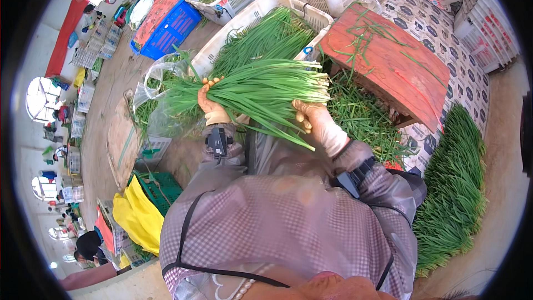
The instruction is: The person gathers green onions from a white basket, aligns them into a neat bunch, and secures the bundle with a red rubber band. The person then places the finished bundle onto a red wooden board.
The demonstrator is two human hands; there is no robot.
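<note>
A large bunch of long green leafy stalks with pale ends, like garlic chives [266,79], lies across both my hands. Around its leafy middle my left hand [213,102] is closed, with tan finger covers on the fingertips. Below the pale ends, at the right, my right hand [314,118] holds the bunch from underneath, its thumb hidden. Directly beyond the bunch stands a white plastic crate [318,14] with more green stalks [266,35] inside. A clear plastic bag [156,112] of greens is left of my left hand.
A red-brown wooden table [387,54] with loose leaves stands right, above a heap of trimmings [362,116]. A long pile of green stalks [452,196] lies far right. A blue crate [166,29], a green crate [160,191] and yellow cloth [137,216] are left. People work farther left.
</note>
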